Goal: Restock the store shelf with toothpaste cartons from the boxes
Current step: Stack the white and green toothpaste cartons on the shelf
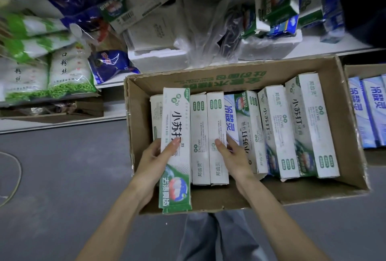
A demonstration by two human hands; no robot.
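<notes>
An open brown cardboard box [144, 114] on the floor holds several white-and-green toothpaste cartons standing on edge. My left hand [154, 160] grips one carton [176, 118], white with a green end, raised above the row at the box's left side. My right hand [231, 156] has its thumb on top of a white carton [217, 118] in the row and its fingers reaching down beside it, next to a blue-and-white carton [229, 118]. More cartons [309, 122] lean at the box's right end.
The white shelf [313, 50] beyond the box carries jumbled toothpaste cartons, styrofoam pieces and a clear plastic bag [204, 20]. Green-and-white food bags [69, 72] sit on the left. A second box [353, 70] of blue cartons stands at the right. Grey floor lies to the left.
</notes>
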